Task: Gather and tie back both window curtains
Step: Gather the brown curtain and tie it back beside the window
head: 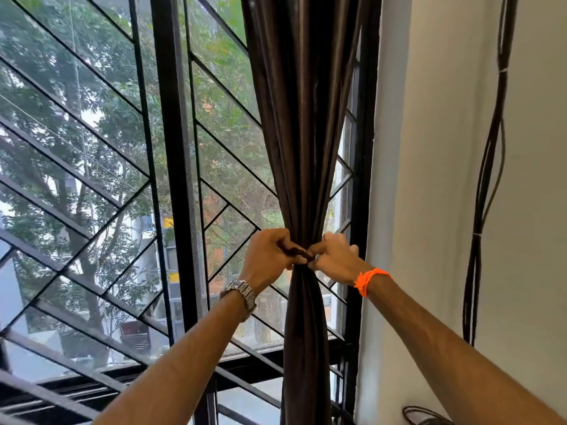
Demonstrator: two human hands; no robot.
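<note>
Where left hand (270, 256) and right hand (337, 259) pinch, glossy curtain (306, 118) narrows.

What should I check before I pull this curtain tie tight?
1. Curtain gathered into one bundle at the tie: ok.
2. Left hand grips one end of the tie: ok.
3. Right hand pinches the other end: ok.
4. Knot formed: cannot tell, the fingers cover it.
5. Cables on the wall hang apart from the curtain: ok.
6. Second curtain tied back: cannot tell, it is out of view.
</note>
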